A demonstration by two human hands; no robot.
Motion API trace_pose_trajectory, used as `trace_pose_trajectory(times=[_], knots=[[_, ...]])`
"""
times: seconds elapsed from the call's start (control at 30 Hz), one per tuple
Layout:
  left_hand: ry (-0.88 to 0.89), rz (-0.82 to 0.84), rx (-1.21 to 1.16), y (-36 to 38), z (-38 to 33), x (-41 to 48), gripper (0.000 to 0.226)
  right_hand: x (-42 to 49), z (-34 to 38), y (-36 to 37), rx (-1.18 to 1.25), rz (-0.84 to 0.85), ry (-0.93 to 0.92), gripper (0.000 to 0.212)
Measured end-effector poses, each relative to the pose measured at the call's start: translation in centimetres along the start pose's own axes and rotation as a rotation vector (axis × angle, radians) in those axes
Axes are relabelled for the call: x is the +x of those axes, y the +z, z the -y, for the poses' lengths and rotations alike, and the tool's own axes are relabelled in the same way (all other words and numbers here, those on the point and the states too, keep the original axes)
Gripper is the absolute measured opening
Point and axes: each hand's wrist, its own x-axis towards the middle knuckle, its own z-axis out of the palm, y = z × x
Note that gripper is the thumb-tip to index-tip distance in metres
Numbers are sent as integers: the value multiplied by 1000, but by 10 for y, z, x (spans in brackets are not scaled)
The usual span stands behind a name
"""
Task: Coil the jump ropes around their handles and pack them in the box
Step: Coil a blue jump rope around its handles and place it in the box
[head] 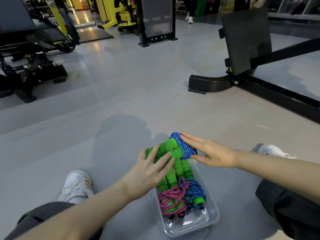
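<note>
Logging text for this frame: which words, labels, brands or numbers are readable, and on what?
None readable.
The yellow sticker on the black machine base is too small to read.
The box, jump ropes and shoes show no lettering.

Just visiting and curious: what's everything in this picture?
Box: one, clear, on the grey floor.
Top jump rope: one, blue cord, green handles, atop the others at the box's far end.
Pink jump rope: one, green handles, in box.
Blue jump rope: one, green handles, in box beside it.
Gym machines: several, black, some yellow, far side.
Shoes: two, white, either side.
Left hand: fingers spread on top rope's handles.
Right hand: flat against its blue coil.
</note>
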Motion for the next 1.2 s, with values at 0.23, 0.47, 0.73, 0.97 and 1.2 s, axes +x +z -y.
trace_pose_trajectory(times=[0.23, 0.47, 0.73, 0.97, 1.2], knots=[[-572, 157, -211, -4, -111, 33, 44, 5, -6, 1, -15, 242, 19, 73], [-919, 410, -449, -5, -158, 72, 37, 7, -15, 8, -421, 443, -79, 81], [-1089, 506, -557, 6, -176, 84, 40, 2, -28, 27, -608, 193, -417, 52], [-1069, 619, -636, 9, -184, 88, 45, 1, -25, 42, -631, 107, -372, 61], [-1003, 698, -599, 14, -191, 82, 41, -7, -24, 58, -503, 44, -269, 79]])
